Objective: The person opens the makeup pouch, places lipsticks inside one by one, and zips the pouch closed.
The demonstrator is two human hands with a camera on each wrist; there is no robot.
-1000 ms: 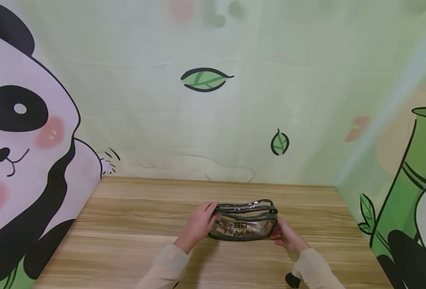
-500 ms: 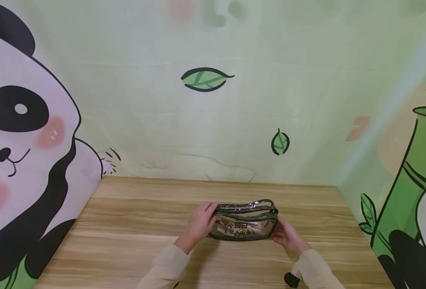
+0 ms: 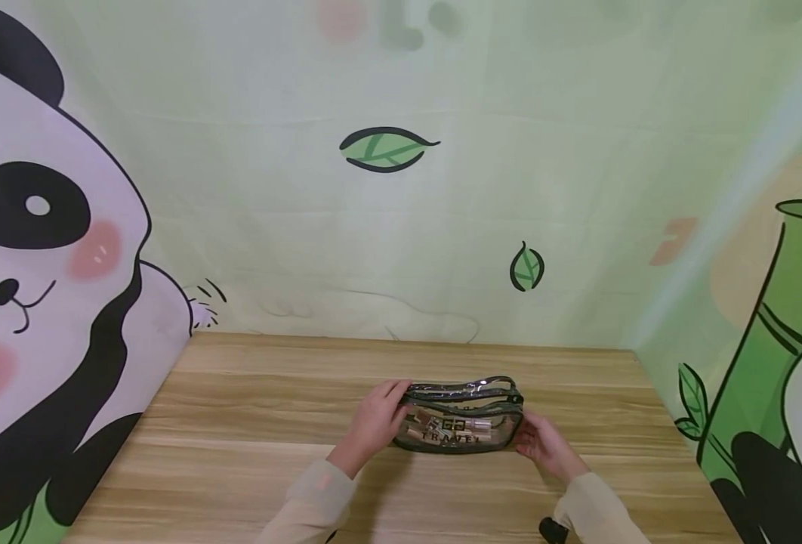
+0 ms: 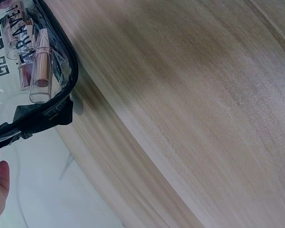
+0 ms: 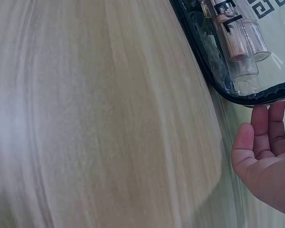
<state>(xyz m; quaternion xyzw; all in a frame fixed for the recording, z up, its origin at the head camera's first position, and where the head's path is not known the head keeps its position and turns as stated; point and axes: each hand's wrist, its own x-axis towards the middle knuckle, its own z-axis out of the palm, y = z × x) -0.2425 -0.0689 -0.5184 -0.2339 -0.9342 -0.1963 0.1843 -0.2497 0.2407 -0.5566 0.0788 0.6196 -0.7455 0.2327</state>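
A clear zip pouch (image 3: 442,446) with black edging and the word TRAVEL stands at the middle of the table, between both hands. Several small clear tubes (image 4: 42,71) with pinkish-brown contents show through its front; two lie by the end nearest the right hand, like this tube (image 5: 235,45). My left hand (image 3: 372,419) grips the pouch's left end, fingers over the upper corner. My right hand (image 3: 544,444) holds the right end, with bent fingers (image 5: 260,130) against the black edge; its thumb is hidden in the right wrist view.
The wood-grain table (image 3: 238,423) runs back to a green printed backdrop (image 3: 272,189) with a panda and leaves. A small black object (image 3: 553,530) sits by the right sleeve (image 3: 594,506).
The pouch and left hand stay in place. The tubes inside look shifted, and the lettering reads more clearly. The right hand's fingers have drawn in slightly against the pouch's end.
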